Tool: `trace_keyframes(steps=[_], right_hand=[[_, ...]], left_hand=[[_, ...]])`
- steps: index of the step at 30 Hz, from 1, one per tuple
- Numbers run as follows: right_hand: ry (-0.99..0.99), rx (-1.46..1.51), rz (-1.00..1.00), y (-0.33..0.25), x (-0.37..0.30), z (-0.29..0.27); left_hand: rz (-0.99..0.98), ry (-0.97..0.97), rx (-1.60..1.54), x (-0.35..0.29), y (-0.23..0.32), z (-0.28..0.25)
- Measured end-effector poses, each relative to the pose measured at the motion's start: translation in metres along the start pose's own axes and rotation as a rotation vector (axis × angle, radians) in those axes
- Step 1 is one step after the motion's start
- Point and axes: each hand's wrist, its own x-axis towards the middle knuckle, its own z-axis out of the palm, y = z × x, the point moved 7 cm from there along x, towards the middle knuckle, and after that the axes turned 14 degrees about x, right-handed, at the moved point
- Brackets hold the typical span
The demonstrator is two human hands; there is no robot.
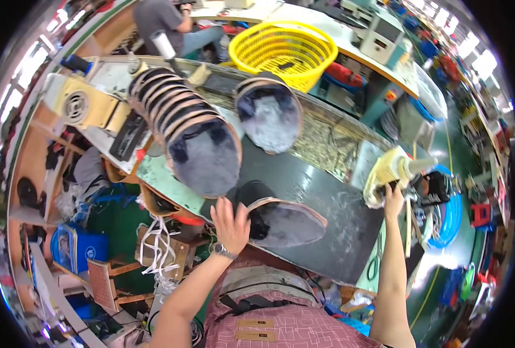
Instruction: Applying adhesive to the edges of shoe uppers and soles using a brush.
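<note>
On the black worktop [341,211], a plush slipper [292,223] — likely light, pliable, best taken by its rim — lies beside the spread-fingered, empty left hand [232,223]; the right hand [393,200] curls, its hold unclear.

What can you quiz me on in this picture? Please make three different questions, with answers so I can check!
1. What colour is the big round basket? A) blue B) yellow C) red
2. True or false: the person's watch is on the right wrist.
3. Which of the person's hands is nearer the grey fuzzy piece that lies closest to them?

Key:
1. B
2. False, it is on the left wrist.
3. The left hand.
</note>
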Motion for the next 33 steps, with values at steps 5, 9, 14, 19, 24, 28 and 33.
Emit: trace_keyframes(steps=[5, 9, 14, 19, 24, 28, 33], right_hand=[[0.143, 0.145, -0.14, -0.039, 0.004, -0.011], [0.093, 0.217, -0.265, -0.123, -0.005, -0.031], [-0.371, 0.498, -0.324, -0.259, -0.055, 0.054], [-0.558, 0.474, -0.612, -0.411, -0.091, 0.164], [-0.505, 0.252, -0.6, -0.492, -0.042, 0.27], [-0.617, 0.268, -0.567, -0.505, -0.007, 0.31], [-0.647, 0.229, -0.601, -0.504, -0.019, 0.331]], left_hand=[[-0.362, -0.166, -0.212, 0.04, -0.068, 0.029], [-0.165, -0.134, 0.098, 0.133, -0.122, -0.011], [-0.137, 0.163, 0.445, 0.202, -0.169, -0.008], [-0.069, 0.007, 0.453, 0.193, -0.167, 0.027], [-0.062, 0.287, -0.338, 0.175, -0.177, -0.006], [-0.717, 0.337, -0.593, 0.188, -0.347, 0.046], [-0.906, 0.228, -0.435, 0.256, -0.469, 0.143]])
